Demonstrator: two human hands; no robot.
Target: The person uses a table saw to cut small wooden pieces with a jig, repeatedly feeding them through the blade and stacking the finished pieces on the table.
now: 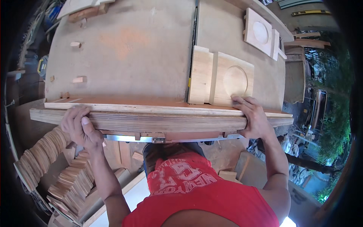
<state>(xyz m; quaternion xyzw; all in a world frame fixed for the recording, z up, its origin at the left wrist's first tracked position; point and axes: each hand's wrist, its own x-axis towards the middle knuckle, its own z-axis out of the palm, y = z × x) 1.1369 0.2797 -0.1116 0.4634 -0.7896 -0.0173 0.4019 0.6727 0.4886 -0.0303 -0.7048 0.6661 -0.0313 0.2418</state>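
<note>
A long wooden plank [166, 122] with a layered, striped edge lies across the near side of the worktable [124, 79]. My left hand [83, 126] is closed round it near its left end, fingers over the top and thumb on the near face. Toward the right end my right hand [254, 117] grips it too, with fingers reaching over onto the table side. A thinner plywood strip [166, 109] runs along the plank's far side. Just beyond my right fingers lies a pale wooden panel [234, 75] with a round recess and a straight groove.
Another panel with a round recess [261, 32] rests farther right. Small wood blocks [79, 80] are scattered on the left tabletop, and a dark slot [193, 38] divides it. Under the plank runs a metal rail [124, 138]. Stacked wood pieces [73, 185] stand at lower left.
</note>
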